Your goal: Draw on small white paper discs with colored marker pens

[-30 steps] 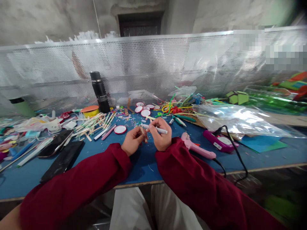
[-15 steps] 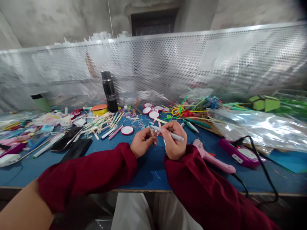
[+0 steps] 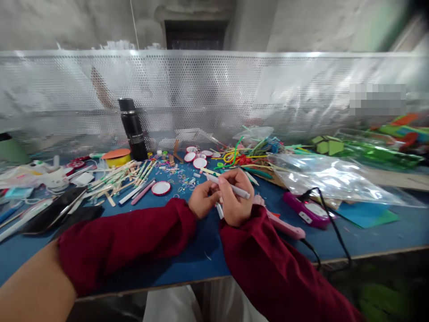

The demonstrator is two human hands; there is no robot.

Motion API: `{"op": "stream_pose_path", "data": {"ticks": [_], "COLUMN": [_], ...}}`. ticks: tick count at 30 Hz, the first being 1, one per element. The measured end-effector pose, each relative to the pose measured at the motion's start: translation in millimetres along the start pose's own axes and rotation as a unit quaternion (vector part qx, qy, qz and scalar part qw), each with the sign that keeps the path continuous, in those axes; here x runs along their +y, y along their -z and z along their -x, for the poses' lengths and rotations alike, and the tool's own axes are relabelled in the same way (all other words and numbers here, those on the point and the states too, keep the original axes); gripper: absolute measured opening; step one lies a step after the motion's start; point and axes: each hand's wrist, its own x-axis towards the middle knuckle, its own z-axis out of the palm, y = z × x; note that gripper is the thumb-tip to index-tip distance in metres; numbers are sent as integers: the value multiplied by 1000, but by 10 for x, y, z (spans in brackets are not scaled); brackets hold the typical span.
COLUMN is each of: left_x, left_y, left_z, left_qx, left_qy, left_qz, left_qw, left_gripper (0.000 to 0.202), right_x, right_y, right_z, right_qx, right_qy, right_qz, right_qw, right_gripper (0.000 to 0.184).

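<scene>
My right hand (image 3: 234,201) is closed round a white marker pen (image 3: 241,192) that lies across its fingers and points left. My left hand (image 3: 201,201) sits close against it, fingers pinched on a small piece I cannot make out, perhaps a short wooden stick. A short white piece (image 3: 219,210), maybe a cap, shows between the two hands. Both hands rest low over the blue table (image 3: 201,241), with dark red sleeves to the wrists.
A pink glue gun (image 3: 284,226) and a purple device (image 3: 310,212) with a black cord lie right of my hands. A black flask (image 3: 133,129) stands at the back. Wooden sticks (image 3: 117,179), red-rimmed discs (image 3: 161,188), coloured straws (image 3: 248,154), plastic bags (image 3: 331,172) and a black phone (image 3: 50,214) litter the table.
My hands have drawn closer together, and the left fingers now press against the right hand by the pen. The view has swung back and forth; the table things stay put.
</scene>
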Motion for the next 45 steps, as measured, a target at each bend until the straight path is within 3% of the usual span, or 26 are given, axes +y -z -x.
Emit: {"op": "stream_pose_path", "data": {"ticks": [7, 10, 18, 40, 45], "left_x": [54, 83, 67, 66, 63], "left_y": [30, 28, 28, 26, 32], "left_z": [44, 57, 43, 53, 53], "left_qx": [-30, -54, -80, -78, -80], "left_qy": [7, 25, 60, 49, 53], "left_qz": [56, 68, 95, 103, 102], "left_qw": [998, 996, 990, 990, 990], "left_gripper": [37, 38, 35, 38, 38], "right_x": [16, 2, 6, -20, -28], "right_y": [99, 210, 436, 404, 401], "right_z": [-63, -73, 51, 71, 67], "right_qx": [-37, -22, 1, -47, -23], "right_qy": [-18, -17, 51, 85, 82], "right_qz": [41, 69, 178, 298, 310], "right_qw": [998, 997, 983, 950, 947], "right_gripper": [11, 12, 10, 12, 11]}}
